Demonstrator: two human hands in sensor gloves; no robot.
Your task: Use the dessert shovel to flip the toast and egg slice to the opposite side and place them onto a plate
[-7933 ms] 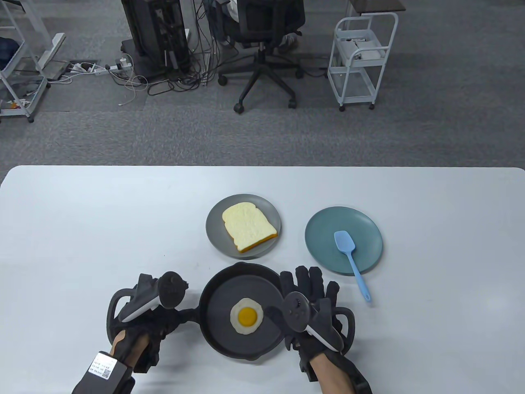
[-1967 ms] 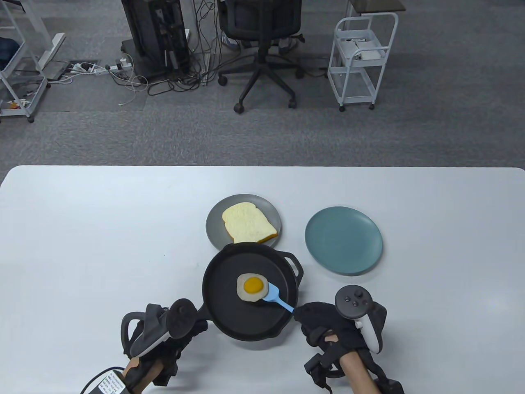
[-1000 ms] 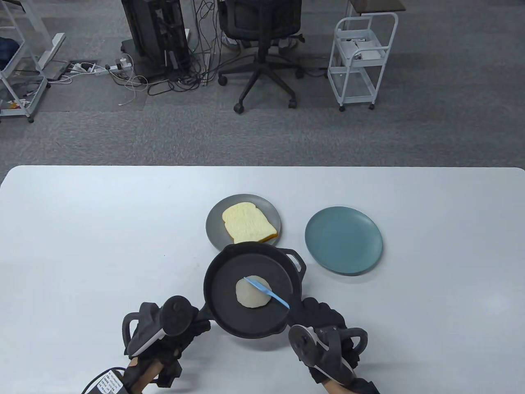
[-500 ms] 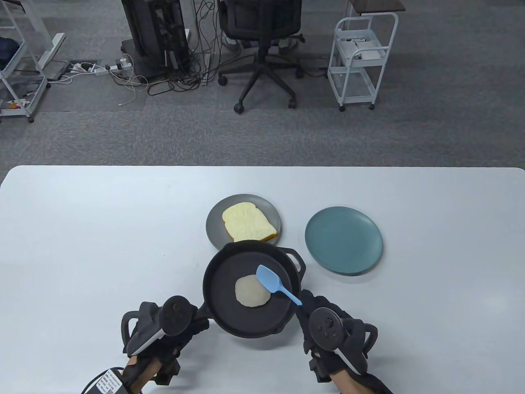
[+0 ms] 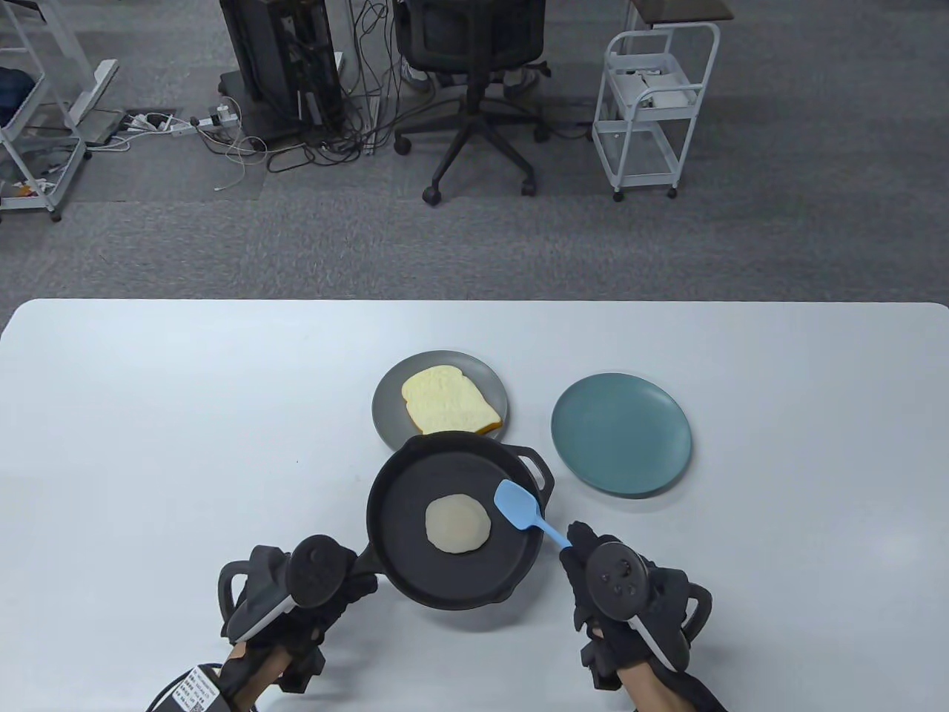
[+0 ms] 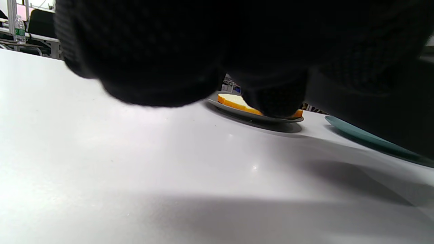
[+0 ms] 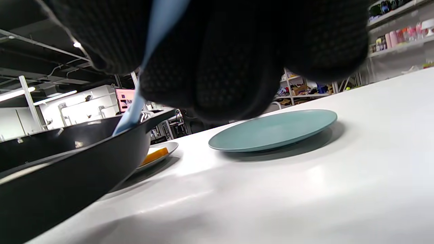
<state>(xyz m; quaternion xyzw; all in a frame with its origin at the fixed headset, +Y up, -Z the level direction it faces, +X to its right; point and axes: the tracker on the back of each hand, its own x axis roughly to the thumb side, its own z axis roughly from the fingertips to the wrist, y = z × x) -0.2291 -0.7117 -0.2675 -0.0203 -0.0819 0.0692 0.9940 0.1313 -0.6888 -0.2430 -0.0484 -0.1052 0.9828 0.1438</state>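
Gripping the pan (image 5: 452, 519) handle, your left hand (image 5: 296, 601) steadies it; your right hand (image 5: 623, 601) holds the blue shovel (image 5: 519, 506) beside the yolk-down egg (image 5: 457, 523).

Office chair (image 5: 474, 67), white cart (image 5: 652, 104)

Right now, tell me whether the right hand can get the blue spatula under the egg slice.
Probably yes. The right hand grips the blue spatula, whose blade is over the skillet, just right of the egg slice. Nothing lies between them, and the left hand steadies the skillet's handle.
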